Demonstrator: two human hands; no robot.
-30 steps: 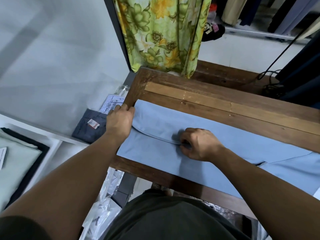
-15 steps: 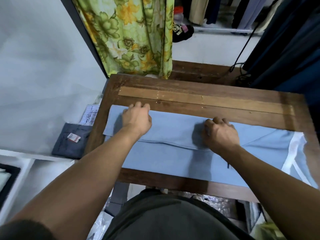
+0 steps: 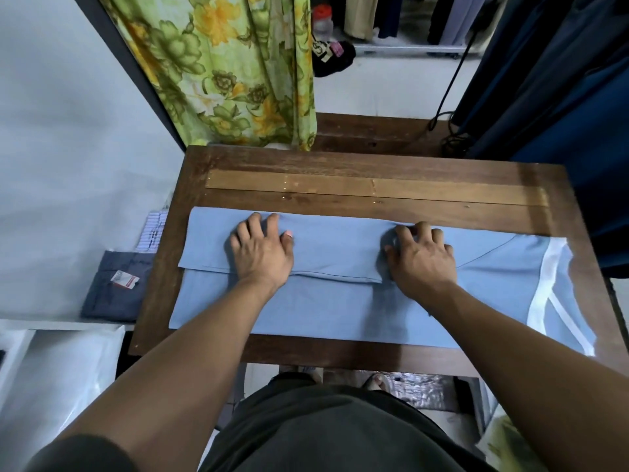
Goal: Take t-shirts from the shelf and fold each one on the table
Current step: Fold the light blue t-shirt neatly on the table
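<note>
A light blue t-shirt (image 3: 340,311) lies lengthwise across the brown wooden table (image 3: 374,189), its far side folded over toward me. White trim shows at its right end. My left hand (image 3: 260,252) lies palm down on the left part of the folded flap, fingers spread. My right hand (image 3: 422,257) presses on the flap's right end, fingers slightly bent on the cloth. Neither hand pinches the fabric.
A green and yellow floral curtain (image 3: 221,69) hangs beyond the table's far left corner. Dark blue garments (image 3: 561,97) hang at the right. A folded dark grey garment with a tag (image 3: 117,284) lies on a white shelf at the left. A black cable (image 3: 452,80) runs behind the table.
Both hands let go of the flap's edge and slid away from me over the folded part, now lying flatter on it. The view shifted so the whole table shows.
</note>
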